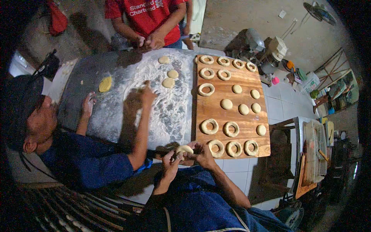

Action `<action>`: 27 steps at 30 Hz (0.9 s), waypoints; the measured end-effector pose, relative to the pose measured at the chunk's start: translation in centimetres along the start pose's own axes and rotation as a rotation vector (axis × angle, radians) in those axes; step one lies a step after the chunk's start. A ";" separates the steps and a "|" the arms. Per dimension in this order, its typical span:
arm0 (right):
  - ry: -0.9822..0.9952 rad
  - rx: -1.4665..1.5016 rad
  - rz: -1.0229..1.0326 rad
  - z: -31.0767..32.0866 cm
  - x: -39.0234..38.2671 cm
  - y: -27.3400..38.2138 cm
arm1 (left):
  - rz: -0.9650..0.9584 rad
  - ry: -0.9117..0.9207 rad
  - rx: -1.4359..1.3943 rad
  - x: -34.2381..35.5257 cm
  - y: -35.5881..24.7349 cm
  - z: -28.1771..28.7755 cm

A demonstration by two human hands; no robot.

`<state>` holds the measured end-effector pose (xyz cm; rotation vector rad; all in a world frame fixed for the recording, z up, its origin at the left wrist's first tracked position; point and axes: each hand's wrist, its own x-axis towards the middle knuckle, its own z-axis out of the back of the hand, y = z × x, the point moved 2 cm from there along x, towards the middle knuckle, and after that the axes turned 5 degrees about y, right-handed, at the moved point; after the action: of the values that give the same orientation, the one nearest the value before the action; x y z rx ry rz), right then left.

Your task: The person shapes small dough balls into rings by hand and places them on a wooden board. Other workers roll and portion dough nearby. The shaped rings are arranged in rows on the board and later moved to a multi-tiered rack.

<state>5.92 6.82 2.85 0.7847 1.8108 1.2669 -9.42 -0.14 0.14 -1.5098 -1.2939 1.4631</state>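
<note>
Close in front of my body, at the near edge of the table, I hold a pale piece of dough (184, 149) between both hands. The fingers of my left hand (170, 161) pinch it from the left. My right hand (202, 155) is closed on its other side, and its fingers partly cover the dough. Just right of my hands lies a wooden board (247, 120) bearing several dough rings (215, 147) and several round flat dough pieces (227, 104). To the left spreads a floured table (170, 120) with 3 dough rounds (168, 82) near its far side.
At my left a person in dark blue reaches a hand (147, 96) over the flour, beside a yellowish dough lump (105, 84). Across the table, a person in a red shirt (145, 19) works with both hands together. A mixer (255, 40) and a side table with a wire rack (315, 150) stand right.
</note>
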 end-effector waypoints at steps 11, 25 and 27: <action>-0.213 -0.044 0.175 4.6 -5.8 1.9 | -0.221 0.058 0.273 -1.1 -3.8 -9.4; 0.171 0.424 -0.020 9.2 -6.8 0.6 | -0.101 0.405 -0.334 -2.6 -3.0 -11.8; -0.092 0.121 -0.237 8.1 -5.4 -0.1 | -0.181 0.328 -0.370 -2.3 -3.3 -11.7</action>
<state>15.64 6.14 2.43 0.6598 1.8575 0.9616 1.53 0.63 5.78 -1.7255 -1.5021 0.8482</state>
